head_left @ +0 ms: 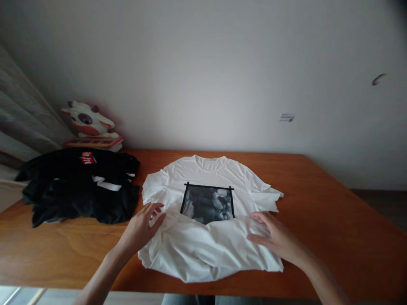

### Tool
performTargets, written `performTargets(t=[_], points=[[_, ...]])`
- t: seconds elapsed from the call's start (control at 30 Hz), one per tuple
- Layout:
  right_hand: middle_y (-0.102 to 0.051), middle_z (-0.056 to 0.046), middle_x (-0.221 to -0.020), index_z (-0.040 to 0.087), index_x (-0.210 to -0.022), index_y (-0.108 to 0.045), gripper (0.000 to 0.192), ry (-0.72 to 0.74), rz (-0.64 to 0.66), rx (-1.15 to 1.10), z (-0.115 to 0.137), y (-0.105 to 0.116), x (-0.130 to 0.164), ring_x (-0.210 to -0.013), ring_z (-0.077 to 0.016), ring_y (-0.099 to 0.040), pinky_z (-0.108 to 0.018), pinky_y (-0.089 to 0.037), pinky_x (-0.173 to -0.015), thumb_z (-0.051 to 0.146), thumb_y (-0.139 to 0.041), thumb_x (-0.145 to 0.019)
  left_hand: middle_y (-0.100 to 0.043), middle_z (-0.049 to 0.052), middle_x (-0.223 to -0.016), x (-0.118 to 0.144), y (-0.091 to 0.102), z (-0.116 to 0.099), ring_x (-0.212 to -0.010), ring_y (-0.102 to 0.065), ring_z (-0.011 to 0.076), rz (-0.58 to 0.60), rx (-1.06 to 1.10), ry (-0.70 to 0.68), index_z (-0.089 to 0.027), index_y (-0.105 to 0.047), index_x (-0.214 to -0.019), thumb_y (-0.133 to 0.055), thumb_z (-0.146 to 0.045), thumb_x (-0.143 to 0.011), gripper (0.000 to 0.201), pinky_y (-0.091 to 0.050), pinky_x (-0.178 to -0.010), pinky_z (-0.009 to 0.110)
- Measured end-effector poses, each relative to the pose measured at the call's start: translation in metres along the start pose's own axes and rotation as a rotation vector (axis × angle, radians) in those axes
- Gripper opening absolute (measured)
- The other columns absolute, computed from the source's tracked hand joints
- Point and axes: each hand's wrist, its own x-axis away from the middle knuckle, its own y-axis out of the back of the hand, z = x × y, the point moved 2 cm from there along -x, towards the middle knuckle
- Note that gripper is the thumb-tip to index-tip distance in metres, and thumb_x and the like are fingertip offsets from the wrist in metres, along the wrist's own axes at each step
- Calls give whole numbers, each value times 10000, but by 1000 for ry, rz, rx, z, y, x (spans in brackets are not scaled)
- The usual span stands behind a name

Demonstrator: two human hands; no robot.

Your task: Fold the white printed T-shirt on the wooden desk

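white t-shirt (206, 237) — one — under two flat, spread hands: left hand (143, 226), right hand (275, 237).

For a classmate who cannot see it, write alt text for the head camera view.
Two bare hands, left hand and right hand, press flat on a white T-shirt with a dark printed panel, its bottom folded up, on a wooden table. Black clothes lie piled at left, before a plush toy.

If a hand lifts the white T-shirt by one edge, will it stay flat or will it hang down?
The T-shirt would probably hang limp: its lower part is already folded up and wrinkled. It looks thin, so likely light. On the smooth table it may slide when the left hand or right hand pushes.
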Motion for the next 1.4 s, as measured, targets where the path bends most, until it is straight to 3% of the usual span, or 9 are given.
performTargets(t=[0.3, 0.4, 0.5, 0.63, 0.8, 1.0, 1.1, 1.3, 1.4], points=[[-757, -87, -1004, 248, -938, -748, 214, -32, 208, 11, 0, 8, 14, -941, -261, -704, -342, -530, -853, 421, -635, -880, -774, 44, -1033, 17, 1, -3, -926, -749, 188, 196, 16, -172, -248, -731, -1076, -506, -444, -1009, 306, -575, -836, 253], [-743, -74, -960, 252, -891, -746, 242, -29, 184, 95, 6, 14, 6, -905, -265, -695, -344, -527, -816, 482, -707, -826, -750, 68, -1041, 1, 7, 13, -906, -726, 206, 41, -44, -110, -228, -719, -1040, -490, -475, -995, 340, -573, -847, 296], [-723, -73, -983, 254, -904, -723, 302, 59, 53, 92, 15, 13, -12, -957, -262, -681, -362, -525, -869, 548, -674, -857, -718, 125, -1120, -33, 13, 44, -920, -706, 246, -117, -190, 73, -180, -686, -1129, -465, -458, -961, 393, -565, -881, 364], [-711, -80, -990, 241, -934, -695, 300, 184, -75, 51, 27, -7, -53, -960, -250, -683, -385, -538, -893, 508, -560, -945, -702, 177, -1160, -87, 10, 71, -1117, -656, 318, -60, -372, 310, -115, -622, -1268, -475, -446, -922, 501, -502, -999, 423], [-714, -109, -1131, 241, -1124, -670, 290, 343, -269, 193, 41, -43, -95, -1090, -278, -671, -448, -528, -980, 452, -539, -975, -600, 259, -1310, -116, -1, 64, -1214, -578, 432, 22, -503, 521, -85, -607, -1333, -462, -589, -919, 668, -484, -953, 485], [-494, -200, -1541, 201, -1442, -525, 519, 250, -298, 439, 33, -83, -101, -1434, -356, -452, -624, -370, -1134, 489, -479, -1013, -649, 231, -1201, -105, -6, 68, -1137, -607, 399, -109, -522, 423, -132, -670, -1161, -403, -454, -965, 461, -492, -915, 472], [-453, -196, -1578, 198, -1448, -531, 529, 201, -284, 482, 25, -91, -98, -1462, -350, -421, -630, -317, -1169, 501, -463, -1019, -697, 205, -1118, -100, -4, 80, -1078, -652, 373, -189, -403, 397, -155, -637, -1126, -395, -467, -969, 424, -506, -895, 452], [-466, -193, -1571, 191, -1427, -562, 511, 205, -290, 475, 23, -92, -98, -1464, -339, -421, -609, -305, -1184, 484, -471, -1018, -757, 112, -1071, -100, -6, 98, -989, -726, 287, -347, 125, 459, -231, -575, -1045, -579, -534, -849, 361, -556, -838, 371], [-479, -189, -1561, 190, -1416, -574, 503, 199, -294, 467, 23, -91, -98, -1464, -335, -421, -597, -305, -1188, 476, -486, -1011, -765, 105, -1059, -103, -10, 106, -963, -734, 260, -311, 301, 441, -204, -586, -1054, -652, -482, -753, 415, -574, -800, 336]])
